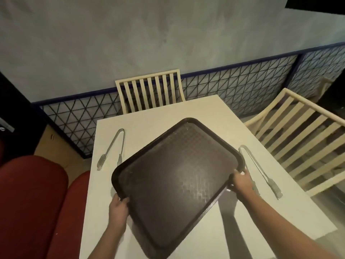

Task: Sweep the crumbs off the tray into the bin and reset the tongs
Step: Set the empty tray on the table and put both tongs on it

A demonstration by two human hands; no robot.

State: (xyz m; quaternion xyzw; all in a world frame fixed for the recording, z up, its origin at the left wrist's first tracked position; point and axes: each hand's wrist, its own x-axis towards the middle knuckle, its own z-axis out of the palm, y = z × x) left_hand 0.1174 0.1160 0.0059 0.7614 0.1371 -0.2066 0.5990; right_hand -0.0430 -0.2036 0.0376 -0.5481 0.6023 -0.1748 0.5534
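Note:
A dark brown plastic tray [177, 176] is held above the white table [214, 113], turned at an angle. My left hand [118, 206] grips its left rim with the thumb curled over the edge. My right hand [242, 182] grips its right rim. One pair of metal tongs [112, 148] lies on the table left of the tray. A second pair of tongs [261, 171] lies to the right, partly behind my right hand. No crumbs show on the tray surface, and no bin is in view.
A cream slatted chair [151, 92] stands at the table's far side and another [302, 141] at the right. Red cushioned seats [33, 202] sit to the left. A blue wire-mesh panel [233, 86] runs along the grey wall behind.

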